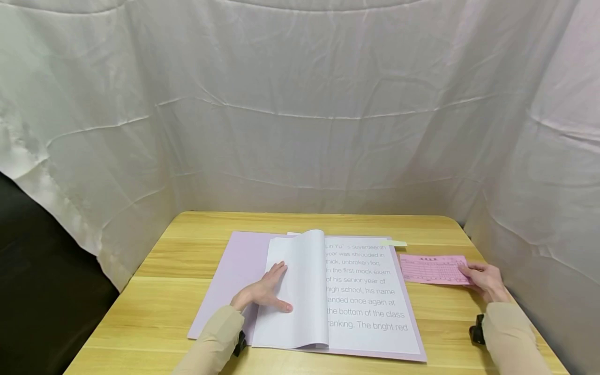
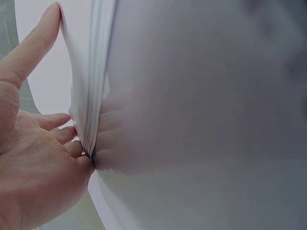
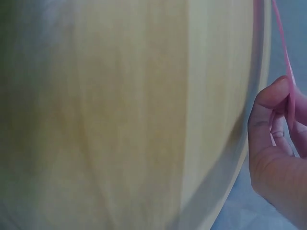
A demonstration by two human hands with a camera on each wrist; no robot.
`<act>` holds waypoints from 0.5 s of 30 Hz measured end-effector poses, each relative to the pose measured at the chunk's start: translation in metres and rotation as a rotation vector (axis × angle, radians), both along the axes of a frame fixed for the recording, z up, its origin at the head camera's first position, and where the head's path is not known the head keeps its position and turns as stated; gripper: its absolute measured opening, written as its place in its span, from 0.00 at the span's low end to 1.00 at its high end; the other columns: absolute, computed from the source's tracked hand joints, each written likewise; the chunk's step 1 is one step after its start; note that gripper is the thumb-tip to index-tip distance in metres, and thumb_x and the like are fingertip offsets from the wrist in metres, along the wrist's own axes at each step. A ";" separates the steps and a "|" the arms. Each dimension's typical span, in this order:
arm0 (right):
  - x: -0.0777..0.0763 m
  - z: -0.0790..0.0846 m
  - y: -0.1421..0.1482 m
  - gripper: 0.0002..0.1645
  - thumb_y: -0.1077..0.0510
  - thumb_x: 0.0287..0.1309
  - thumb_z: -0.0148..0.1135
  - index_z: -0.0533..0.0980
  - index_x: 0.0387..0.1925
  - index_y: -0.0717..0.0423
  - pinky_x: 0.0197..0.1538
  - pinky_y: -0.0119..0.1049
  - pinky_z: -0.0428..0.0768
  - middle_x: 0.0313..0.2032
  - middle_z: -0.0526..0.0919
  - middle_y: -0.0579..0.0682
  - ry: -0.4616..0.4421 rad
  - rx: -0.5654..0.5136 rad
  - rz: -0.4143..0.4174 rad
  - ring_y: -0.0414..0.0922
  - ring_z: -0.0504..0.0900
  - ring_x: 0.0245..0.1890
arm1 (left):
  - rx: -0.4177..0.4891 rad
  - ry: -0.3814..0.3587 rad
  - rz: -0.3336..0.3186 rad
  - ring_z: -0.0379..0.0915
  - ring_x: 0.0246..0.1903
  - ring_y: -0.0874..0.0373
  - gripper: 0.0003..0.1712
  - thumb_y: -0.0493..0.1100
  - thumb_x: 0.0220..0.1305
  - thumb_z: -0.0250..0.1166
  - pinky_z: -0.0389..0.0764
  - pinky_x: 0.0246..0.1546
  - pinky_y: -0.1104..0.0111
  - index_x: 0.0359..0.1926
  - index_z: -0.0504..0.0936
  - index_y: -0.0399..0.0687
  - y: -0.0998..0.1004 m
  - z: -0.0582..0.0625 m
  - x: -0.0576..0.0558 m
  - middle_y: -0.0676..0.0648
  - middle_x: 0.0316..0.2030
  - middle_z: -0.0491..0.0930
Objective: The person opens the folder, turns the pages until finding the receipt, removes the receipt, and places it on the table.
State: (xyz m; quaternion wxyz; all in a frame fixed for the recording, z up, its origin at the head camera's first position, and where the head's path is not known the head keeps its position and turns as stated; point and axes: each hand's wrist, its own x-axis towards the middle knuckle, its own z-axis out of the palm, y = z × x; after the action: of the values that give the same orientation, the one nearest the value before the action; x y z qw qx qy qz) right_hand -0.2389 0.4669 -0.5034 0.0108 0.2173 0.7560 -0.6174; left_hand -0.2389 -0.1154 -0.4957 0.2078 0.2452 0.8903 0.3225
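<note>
An open folder-like book with a lilac cover [image 1: 234, 265] and large-print white pages [image 1: 365, 333] lies on the table. My left hand [image 1: 264, 291] rests on its turned-over left pages [image 1: 307, 281], fingers and thumb spread. The left wrist view shows the left hand [image 2: 43, 158] against the page stack [image 2: 93, 72], thumb extended. At the right of the book, my right hand [image 1: 485, 278] pinches the right end of a pink printed slip [image 1: 431, 270]. Seen edge-on in the right wrist view, the pink slip [image 3: 283, 43] sits between thumb and fingers of the right hand [image 3: 278, 139].
A pale yellow-green tab [image 1: 394, 243] sticks out past the top right corner of the page. The wooden table [image 1: 154, 307] has grey-white curtains [image 1: 300, 130] behind it and at the sides. Something black [image 1: 42, 291] stands at the left.
</note>
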 end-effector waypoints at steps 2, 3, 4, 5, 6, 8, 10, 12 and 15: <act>-0.001 0.000 -0.001 0.34 0.61 0.68 0.58 0.62 0.62 0.86 0.29 0.24 0.82 0.22 0.76 0.32 -0.023 0.100 -0.006 0.29 0.77 0.23 | -0.001 0.009 -0.001 0.31 0.79 0.31 0.68 0.52 0.51 0.78 0.42 0.77 0.36 0.77 0.43 0.28 0.000 0.000 0.000 0.28 0.79 0.38; -0.001 0.000 -0.001 0.37 0.60 0.68 0.58 0.59 0.66 0.84 0.28 0.24 0.81 0.22 0.76 0.33 -0.035 0.145 -0.008 0.29 0.76 0.23 | 0.000 0.012 -0.002 0.31 0.79 0.31 0.68 0.52 0.51 0.78 0.42 0.77 0.36 0.77 0.43 0.28 0.000 0.000 0.000 0.28 0.79 0.38; -0.002 -0.001 -0.002 0.38 0.59 0.68 0.59 0.58 0.67 0.83 0.28 0.24 0.80 0.23 0.75 0.33 -0.046 0.180 -0.010 0.29 0.76 0.23 | 0.002 0.014 -0.003 0.31 0.79 0.30 0.68 0.51 0.51 0.78 0.42 0.77 0.36 0.77 0.43 0.28 0.000 0.000 0.000 0.28 0.79 0.38; -0.002 0.000 -0.003 0.38 0.59 0.67 0.60 0.59 0.67 0.82 0.27 0.24 0.80 0.23 0.75 0.33 -0.055 0.214 -0.012 0.29 0.75 0.23 | 0.003 0.017 -0.004 0.31 0.79 0.30 0.68 0.51 0.51 0.78 0.42 0.77 0.36 0.77 0.43 0.28 0.000 0.000 0.000 0.28 0.78 0.38; -0.002 0.000 -0.003 0.38 0.58 0.66 0.61 0.60 0.66 0.82 0.27 0.25 0.79 0.24 0.75 0.35 -0.058 0.238 -0.012 0.29 0.75 0.23 | 0.003 0.020 -0.006 0.32 0.79 0.30 0.67 0.51 0.51 0.79 0.42 0.77 0.36 0.77 0.44 0.28 0.000 0.000 0.000 0.27 0.78 0.38; -0.001 0.001 -0.005 0.38 0.57 0.65 0.63 0.63 0.64 0.82 0.27 0.25 0.78 0.24 0.75 0.36 -0.062 0.272 -0.018 0.30 0.74 0.23 | 0.003 0.025 -0.007 0.32 0.78 0.30 0.67 0.50 0.51 0.79 0.42 0.77 0.36 0.77 0.44 0.27 0.000 0.000 0.000 0.27 0.78 0.39; -0.001 0.002 -0.006 0.37 0.56 0.63 0.65 0.66 0.62 0.81 0.27 0.26 0.78 0.24 0.76 0.38 -0.064 0.313 -0.024 0.31 0.74 0.23 | 0.007 0.020 -0.005 0.32 0.79 0.30 0.67 0.50 0.51 0.79 0.42 0.77 0.36 0.77 0.44 0.27 0.000 -0.001 0.000 0.27 0.78 0.39; 0.000 0.003 -0.007 0.36 0.55 0.62 0.67 0.69 0.59 0.80 0.28 0.26 0.76 0.25 0.77 0.40 -0.068 0.363 -0.033 0.34 0.75 0.25 | 0.005 0.016 -0.002 0.32 0.79 0.30 0.68 0.51 0.51 0.79 0.42 0.77 0.36 0.77 0.43 0.28 0.000 -0.001 0.000 0.28 0.79 0.39; 0.000 0.004 -0.009 0.33 0.54 0.61 0.68 0.73 0.56 0.77 0.36 0.30 0.71 0.32 0.80 0.52 -0.076 0.431 -0.054 0.47 0.76 0.37 | 0.005 0.008 -0.001 0.31 0.79 0.31 0.68 0.52 0.51 0.78 0.42 0.78 0.37 0.77 0.43 0.28 0.000 -0.001 0.000 0.28 0.79 0.38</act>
State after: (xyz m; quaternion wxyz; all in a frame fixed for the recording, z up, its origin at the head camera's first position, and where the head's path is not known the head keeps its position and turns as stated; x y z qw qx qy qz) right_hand -0.2384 0.4578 -0.4991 -0.0240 0.2578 0.8635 -0.4329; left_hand -0.2390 -0.1149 -0.4963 0.2038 0.2474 0.8902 0.3237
